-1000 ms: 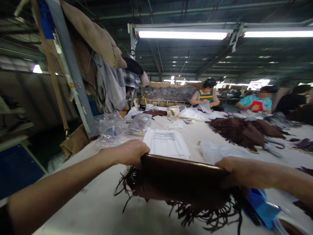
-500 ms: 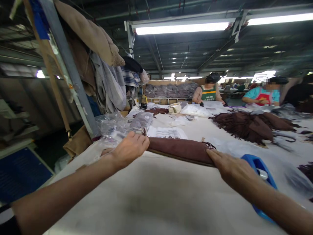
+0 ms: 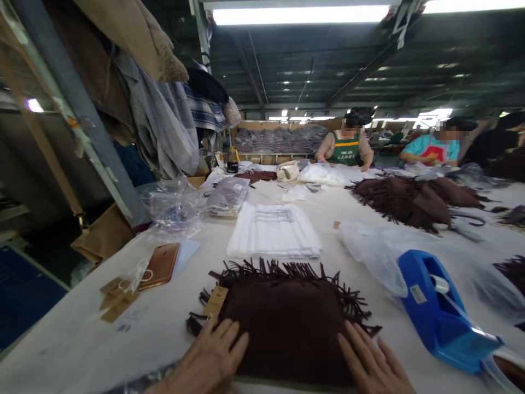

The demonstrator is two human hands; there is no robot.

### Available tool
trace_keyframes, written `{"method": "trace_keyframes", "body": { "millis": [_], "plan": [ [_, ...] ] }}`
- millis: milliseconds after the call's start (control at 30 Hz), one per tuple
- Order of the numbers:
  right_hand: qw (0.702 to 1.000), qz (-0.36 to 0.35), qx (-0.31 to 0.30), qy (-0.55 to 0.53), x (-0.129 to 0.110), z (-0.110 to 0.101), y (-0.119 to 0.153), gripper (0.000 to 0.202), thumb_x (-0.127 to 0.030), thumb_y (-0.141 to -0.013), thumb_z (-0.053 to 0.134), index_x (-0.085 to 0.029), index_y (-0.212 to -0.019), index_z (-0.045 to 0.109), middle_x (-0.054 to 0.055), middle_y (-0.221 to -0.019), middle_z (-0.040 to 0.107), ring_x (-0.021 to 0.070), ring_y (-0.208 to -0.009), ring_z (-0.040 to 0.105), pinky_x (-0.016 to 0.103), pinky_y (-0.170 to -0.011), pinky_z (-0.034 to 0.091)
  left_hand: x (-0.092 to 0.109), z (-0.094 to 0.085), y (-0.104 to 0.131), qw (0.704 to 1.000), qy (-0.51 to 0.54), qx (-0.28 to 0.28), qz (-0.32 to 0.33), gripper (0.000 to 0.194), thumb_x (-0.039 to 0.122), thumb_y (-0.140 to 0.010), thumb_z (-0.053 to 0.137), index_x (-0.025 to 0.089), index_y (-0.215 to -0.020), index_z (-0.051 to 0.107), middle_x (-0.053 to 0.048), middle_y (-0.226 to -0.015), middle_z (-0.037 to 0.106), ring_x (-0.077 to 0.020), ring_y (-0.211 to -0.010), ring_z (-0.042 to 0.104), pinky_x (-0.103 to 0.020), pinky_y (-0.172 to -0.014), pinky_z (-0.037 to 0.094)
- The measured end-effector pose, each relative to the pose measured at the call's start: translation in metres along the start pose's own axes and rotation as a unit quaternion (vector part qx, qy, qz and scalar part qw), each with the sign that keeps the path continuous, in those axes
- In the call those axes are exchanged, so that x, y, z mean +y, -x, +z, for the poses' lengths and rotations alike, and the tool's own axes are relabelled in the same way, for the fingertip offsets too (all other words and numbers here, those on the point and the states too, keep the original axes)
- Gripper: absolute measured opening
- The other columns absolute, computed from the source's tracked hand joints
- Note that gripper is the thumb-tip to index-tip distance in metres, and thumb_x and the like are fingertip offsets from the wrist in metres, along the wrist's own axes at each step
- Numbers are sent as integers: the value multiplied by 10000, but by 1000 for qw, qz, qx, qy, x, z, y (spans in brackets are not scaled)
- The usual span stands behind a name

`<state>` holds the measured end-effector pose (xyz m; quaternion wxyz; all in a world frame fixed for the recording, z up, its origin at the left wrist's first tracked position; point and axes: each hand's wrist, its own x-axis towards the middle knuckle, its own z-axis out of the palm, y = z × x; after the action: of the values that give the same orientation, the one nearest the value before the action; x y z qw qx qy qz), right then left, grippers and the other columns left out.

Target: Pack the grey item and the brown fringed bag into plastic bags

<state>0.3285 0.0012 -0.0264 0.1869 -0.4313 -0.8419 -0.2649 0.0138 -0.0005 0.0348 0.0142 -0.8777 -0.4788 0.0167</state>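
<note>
A dark brown fringed scarf [image 3: 287, 323], folded into a rectangle, lies flat on the white table in front of me. Its fringe spreads along the far edge and both sides. My left hand [image 3: 215, 350] rests flat on the left edge, fingers stretched out, beside a tan paper tag [image 3: 215, 302] on the scarf. On the opposite edge lies my right hand [image 3: 371, 358], its fingers spread and pointing away from me. Just beyond the fringe sits a folded white striped cloth [image 3: 274, 232].
A blue tape dispenser [image 3: 435, 312] stands at the right beside clear plastic [image 3: 373, 254]. Left are a phone [image 3: 159, 265], several tan tags [image 3: 118, 301] and plastic bags [image 3: 174, 205]. A brown fringed pile [image 3: 410, 200] lies far right. Two people [image 3: 346, 145] work across the table.
The scarf, held up by its two ends before, now lies flat on the table close to me. Both hands have come down and opened on it, and the view has tilted lower.
</note>
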Motion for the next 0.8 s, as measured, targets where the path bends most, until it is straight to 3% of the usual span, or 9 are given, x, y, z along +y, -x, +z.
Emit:
{"method": "trace_keyframes", "body": {
  "millis": [100,167,233,333,400,467,567,700,800],
  "plan": [
    [983,3,-79,-165,-19,-3,-58,568,-133,-844,365,-203,-1405,320,57,-1388,455,194,-1280,410,360,-1023,393,7,-12,-50,990,132,19,52,491,201,-857,504,203,-1338,408,-117,-1356,478,-236,-1269,401,-420,-1046,342],
    [963,80,-154,-207,-18,11,-91,410,-267,-899,382,-247,-1294,487,39,-1364,489,210,-1274,416,424,-1072,323,4,-1,-84,988,152,11,7,441,266,-903,447,192,-1337,412,-111,-1386,447,-243,-1303,359,-434,-1070,306],
    [947,157,-196,-201,0,31,-107,339,-297,-900,404,-251,-1183,585,48,-1246,597,218,-1188,506,432,-1022,376,-6,15,-106,987,155,-5,-43,449,381,-921,408,206,-1335,415,-97,-1394,439,-254,-1307,356,-467,-1070,295],
    [940,227,-194,-166,44,54,-94,336,-153,-863,406,-267,-1079,636,46,-1169,642,227,-1141,544,470,-984,391,-28,31,-114,987,140,-2,-86,428,409,-935,356,236,-1318,433,-76,-1402,429,-262,-1319,337,-524,-1059,280],
    [929,307,-170,-117,66,56,-75,346,-131,-853,372,-174,-1080,629,158,-1189,610,316,-1155,524,598,-937,370,-35,31,-110,986,123,8,-112,397,341,-929,385,216,-1299,458,-98,-1397,431,-280,-1316,341,-547,-1045,282],
    [917,368,-138,-77,71,50,-58,366,-168,-875,327,-57,-1094,597,271,-1193,564,368,-1149,514,622,-895,382,-30,25,-106,982,103,24,-154,385,263,-924,380,142,-1277,478,-168,-1371,446,-320,-1300,355,-581,-1028,275],
    [928,353,-95,-78,47,45,-42,404,-271,-910,318,-75,-1174,552,215,-1266,539,278,-1179,506,467,-971,397,1,17,-108,983,89,69,-146,428,263,-940,322,62,-1303,428,-230,-1373,415,-334,-1320,310,-564,-1050,253],
    [960,233,-30,-149,4,63,-31,419,-314,-917,276,-184,-1208,547,98,-1305,543,220,-1230,466,421,-1018,366,45,22,-119,986,146,59,48,537,470,-905,400,243,-1386,322,-98,-1471,306,-316,-1362,221,-575,-1077,235],
    [939,251,-68,-227,-4,75,-27,442,-320,-901,252,-183,-1183,563,87,-1316,534,204,-1247,450,404,-1024,373,53,30,-122,984,165,35,55,567,552,-896,354,292,-1395,287,-69,-1487,267,-320,-1369,195,-609,-1070,222]
  ]
}}
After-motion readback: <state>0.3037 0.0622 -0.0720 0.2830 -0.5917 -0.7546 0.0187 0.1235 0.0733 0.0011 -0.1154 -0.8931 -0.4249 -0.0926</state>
